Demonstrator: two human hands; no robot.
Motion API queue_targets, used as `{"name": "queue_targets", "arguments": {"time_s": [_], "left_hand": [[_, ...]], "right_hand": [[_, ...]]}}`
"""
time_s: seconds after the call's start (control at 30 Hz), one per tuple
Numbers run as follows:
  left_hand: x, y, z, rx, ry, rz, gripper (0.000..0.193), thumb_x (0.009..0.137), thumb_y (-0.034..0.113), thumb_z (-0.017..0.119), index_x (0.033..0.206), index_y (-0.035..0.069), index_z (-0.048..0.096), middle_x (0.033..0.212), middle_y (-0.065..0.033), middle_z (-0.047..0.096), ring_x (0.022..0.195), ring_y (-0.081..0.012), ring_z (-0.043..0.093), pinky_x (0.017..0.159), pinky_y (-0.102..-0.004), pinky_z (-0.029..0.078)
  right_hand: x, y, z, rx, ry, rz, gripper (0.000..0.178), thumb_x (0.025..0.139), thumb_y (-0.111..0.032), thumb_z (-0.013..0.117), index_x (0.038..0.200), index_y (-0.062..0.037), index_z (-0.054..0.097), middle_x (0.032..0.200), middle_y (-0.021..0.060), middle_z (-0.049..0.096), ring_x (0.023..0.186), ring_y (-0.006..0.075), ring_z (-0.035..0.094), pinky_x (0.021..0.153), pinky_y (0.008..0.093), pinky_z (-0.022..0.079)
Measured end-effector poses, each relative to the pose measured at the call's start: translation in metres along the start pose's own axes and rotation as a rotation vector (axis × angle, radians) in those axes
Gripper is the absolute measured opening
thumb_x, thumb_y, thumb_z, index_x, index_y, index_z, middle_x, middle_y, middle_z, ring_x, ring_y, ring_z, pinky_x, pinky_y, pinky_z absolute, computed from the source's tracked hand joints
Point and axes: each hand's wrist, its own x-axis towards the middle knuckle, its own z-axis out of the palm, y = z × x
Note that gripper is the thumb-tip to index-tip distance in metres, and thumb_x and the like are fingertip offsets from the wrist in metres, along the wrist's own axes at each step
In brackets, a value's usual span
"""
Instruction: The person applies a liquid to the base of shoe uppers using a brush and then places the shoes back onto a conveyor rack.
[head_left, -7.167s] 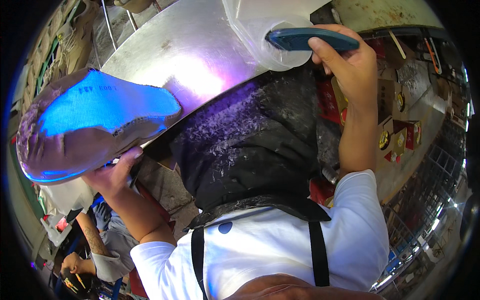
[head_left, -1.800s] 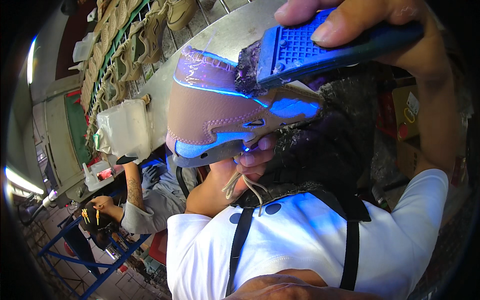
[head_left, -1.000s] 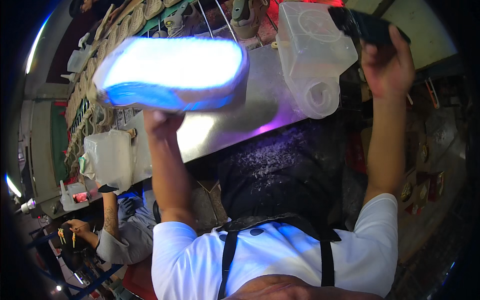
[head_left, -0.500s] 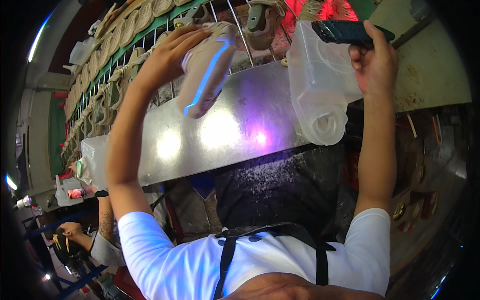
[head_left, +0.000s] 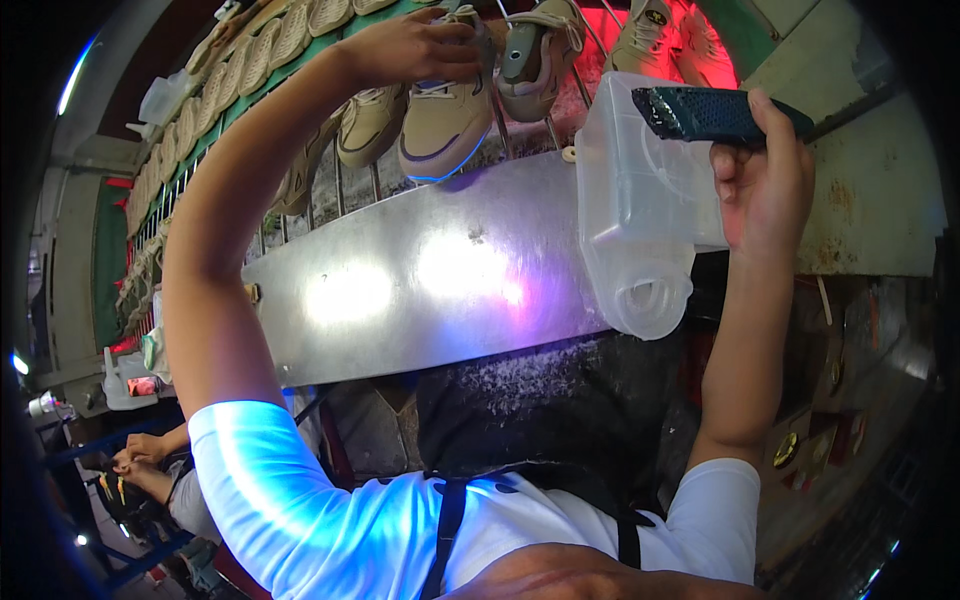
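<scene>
My left hand (head_left: 425, 50) is at the far rack, its fingers closed over the upper part of a beige lace-up shoe (head_left: 445, 130). The shoe's toe points toward me, and a blue light streak runs along its sole edge. My right hand (head_left: 765, 180) is raised at the right, gripping a dark teal oblong block (head_left: 715, 114) with a dotted face and a ragged, shiny left end. Just left of and below that hand stands a translucent plastic container (head_left: 635, 200) with a rounded near end.
Metal rods hold several beige shoes (head_left: 370, 125) beyond the shiny metal table (head_left: 400, 290). Shoe soles (head_left: 260, 55) line the green belt at upper left. Red light falls on shoes (head_left: 645, 40) at the far right. Another person's hand (head_left: 145, 447) shows at lower left.
My left hand has carried the shoe from above the table to the rack, turning its toe toward me. My right hand, still gripping the block, appears slightly lower and farther right.
</scene>
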Motion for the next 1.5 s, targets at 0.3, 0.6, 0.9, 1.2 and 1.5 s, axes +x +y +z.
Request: {"name": "queue_targets", "arguments": {"time_s": [0.3,0.6,0.9,1.2,1.5], "left_hand": [[-0.001,-0.029,0.086,0.151,0.064,0.007,0.039,0.092,0.027,0.053,0.13,0.031,0.058,0.134,0.0033,0.055,0.128,-0.0225,0.048,0.102,-0.0582,0.049],[0.016,-0.025,0.083,0.218,-0.018,-0.051,0.044,0.086,0.025,0.059,0.129,0.033,0.057,0.142,0.0055,0.052,0.135,-0.0214,0.044,0.107,-0.054,0.043],[0.014,0.066,0.015,-0.225,0.293,-0.721,0.041,0.088,0.011,0.066,0.129,0.013,0.063,0.118,-0.0078,0.067,0.112,-0.0272,0.064,0.092,-0.0362,0.054],[0.043,0.278,-0.052,-1.241,0.455,-1.57,0.016,0.092,0.018,0.073,0.094,0.003,0.075,0.081,-0.0143,0.074,0.069,-0.021,0.071,0.068,-0.0317,0.056],[0.035,0.268,-0.012,-1.424,0.743,-1.61,0.018,0.098,0.017,0.068,0.1,0.0,0.074,0.081,-0.0024,0.072,0.063,-0.0036,0.053,0.058,-0.021,0.044]], "right_hand": [[-0.003,0.0,0.004,-0.001,0.002,-0.005,0.028,0.093,-0.028,0.069,0.083,-0.0039,0.059,0.065,0.0066,0.063,0.046,0.0126,0.058,0.035,0.0243,0.038],[0.0,0.001,0.0,0.003,-0.04,-0.03,0.027,0.094,-0.027,0.069,0.085,-0.003,0.06,0.066,0.0075,0.064,0.047,0.0129,0.059,0.035,0.0237,0.038],[0.0,0.003,0.005,0.015,-0.009,-0.014,0.021,0.093,-0.022,0.069,0.088,-0.004,0.06,0.072,0.0045,0.062,0.05,0.0131,0.052,0.039,0.0242,0.034],[0.014,0.015,-0.01,0.054,-0.038,-0.035,0.018,0.092,-0.02,0.071,0.086,-0.0055,0.061,0.073,0.0039,0.062,0.051,0.0144,0.055,0.041,0.0246,0.036],[-0.017,-0.004,-0.014,0.086,-0.306,-0.22,0.043,0.096,-0.023,0.069,0.128,0.0052,0.061,0.089,0.0086,0.068,0.06,0.0145,0.058,0.051,0.0239,0.042]]}}
